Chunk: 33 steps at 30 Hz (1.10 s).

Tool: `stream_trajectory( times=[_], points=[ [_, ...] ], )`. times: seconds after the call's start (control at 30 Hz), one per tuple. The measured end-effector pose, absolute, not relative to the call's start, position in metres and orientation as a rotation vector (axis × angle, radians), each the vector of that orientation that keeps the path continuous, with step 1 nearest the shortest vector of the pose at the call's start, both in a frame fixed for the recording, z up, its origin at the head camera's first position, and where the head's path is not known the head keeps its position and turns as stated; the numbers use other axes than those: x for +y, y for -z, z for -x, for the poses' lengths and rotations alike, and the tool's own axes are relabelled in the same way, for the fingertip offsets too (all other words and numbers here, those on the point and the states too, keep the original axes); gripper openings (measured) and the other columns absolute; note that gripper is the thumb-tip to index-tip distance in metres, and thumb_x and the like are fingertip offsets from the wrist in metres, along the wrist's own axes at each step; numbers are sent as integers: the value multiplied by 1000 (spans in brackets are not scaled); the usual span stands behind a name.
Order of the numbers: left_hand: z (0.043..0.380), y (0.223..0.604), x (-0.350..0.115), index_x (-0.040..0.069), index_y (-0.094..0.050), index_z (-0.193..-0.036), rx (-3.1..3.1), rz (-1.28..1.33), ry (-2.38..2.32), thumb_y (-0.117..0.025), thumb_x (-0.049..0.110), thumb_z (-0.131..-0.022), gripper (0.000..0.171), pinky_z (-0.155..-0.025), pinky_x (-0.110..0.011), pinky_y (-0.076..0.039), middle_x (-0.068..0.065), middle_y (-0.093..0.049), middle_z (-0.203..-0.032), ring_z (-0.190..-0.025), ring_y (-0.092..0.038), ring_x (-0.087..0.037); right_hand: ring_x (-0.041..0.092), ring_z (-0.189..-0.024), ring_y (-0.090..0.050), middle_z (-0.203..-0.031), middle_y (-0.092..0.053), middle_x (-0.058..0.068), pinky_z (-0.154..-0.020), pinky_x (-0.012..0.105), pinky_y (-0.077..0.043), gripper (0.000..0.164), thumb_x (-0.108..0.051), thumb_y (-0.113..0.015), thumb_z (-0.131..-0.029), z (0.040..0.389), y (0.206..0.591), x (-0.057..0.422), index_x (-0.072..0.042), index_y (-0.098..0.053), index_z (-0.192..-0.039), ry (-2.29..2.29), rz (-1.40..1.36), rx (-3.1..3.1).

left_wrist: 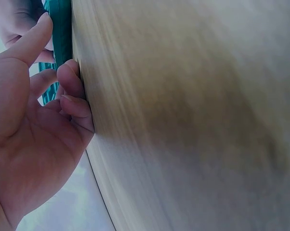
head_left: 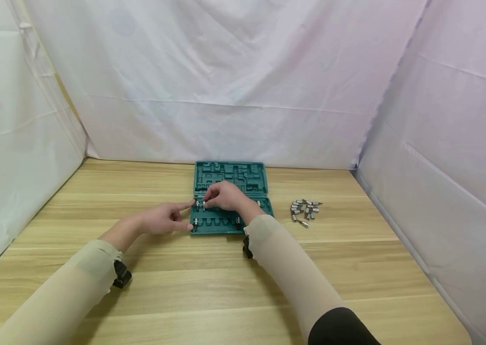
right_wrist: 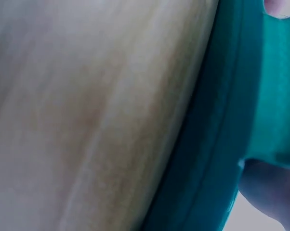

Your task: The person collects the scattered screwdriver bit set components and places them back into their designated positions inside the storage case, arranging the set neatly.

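An open teal tool case lies on the table with its lid tipped back. My right hand is over its upper left slots and pinches a small silver socket bit between thumb and fingers. Just left of that bit, another socket bit sits in the case. More socket bits are in the front row, one at the left end and one farther right. At the case's left edge, my left hand touches it with straight index finger and thumb, its other fingers bent.
To the right of the case, several loose socket bits lie in a loose cluster on the wooden table. White cloth hangs behind the table and along both sides.
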<state>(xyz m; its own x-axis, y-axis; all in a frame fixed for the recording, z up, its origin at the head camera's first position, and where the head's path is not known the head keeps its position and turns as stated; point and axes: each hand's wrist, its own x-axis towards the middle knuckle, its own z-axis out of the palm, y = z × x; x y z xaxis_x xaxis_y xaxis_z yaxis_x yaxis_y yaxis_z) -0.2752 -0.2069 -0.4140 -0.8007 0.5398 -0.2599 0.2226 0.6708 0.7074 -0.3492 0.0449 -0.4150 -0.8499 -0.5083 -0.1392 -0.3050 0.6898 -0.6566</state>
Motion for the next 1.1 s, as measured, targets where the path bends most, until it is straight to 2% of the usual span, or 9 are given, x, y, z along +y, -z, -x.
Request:
stream_trajectory(
  times=[0.2,0.43,0.77,0.9,1.1],
  points=[
    [275,413,-207,17,-25,-177,2423,-597,-952,-73,39,-107,87,-70,-34,-45,-7,-60,-89,-77,-51,-20,20,-98,-66,-110,-73,1,-91,41,-55,7,-26,-79,-104,347,414,45,-23,-81,-111,941,629,2589],
    [273,413,-208,17,-24,-177,2407,-609,-967,-73,39,-108,88,-67,-32,-43,-5,-57,-84,-73,-49,-19,19,-99,-66,-111,-75,0,-92,40,-55,5,-23,-80,-103,346,416,46,-22,-81,-108,993,613,2573],
    [273,414,-208,16,-23,-177,2404,-617,-982,-73,38,-108,88,-68,-34,-43,-5,-57,-87,-75,-49,-20,20,-102,-64,-115,-73,2,-94,42,-55,10,-26,-80,-104,345,415,46,-23,-81,-113,956,610,2597],
    [273,414,-207,17,-24,-177,2406,-603,-980,-74,40,-107,88,-69,-34,-45,-6,-59,-91,-77,-51,-20,19,-105,-67,-117,-76,1,-97,43,-57,8,-24,-80,-104,345,415,46,-22,-82,-111,952,615,2591],
    [273,413,-208,16,-24,-177,2406,-607,-980,-73,39,-107,88,-68,-33,-45,-7,-60,-88,-75,-51,-19,17,-102,-68,-116,-76,0,-94,41,-57,6,-24,-78,-105,346,414,45,-20,-82,-107,925,642,2596]
  ],
)
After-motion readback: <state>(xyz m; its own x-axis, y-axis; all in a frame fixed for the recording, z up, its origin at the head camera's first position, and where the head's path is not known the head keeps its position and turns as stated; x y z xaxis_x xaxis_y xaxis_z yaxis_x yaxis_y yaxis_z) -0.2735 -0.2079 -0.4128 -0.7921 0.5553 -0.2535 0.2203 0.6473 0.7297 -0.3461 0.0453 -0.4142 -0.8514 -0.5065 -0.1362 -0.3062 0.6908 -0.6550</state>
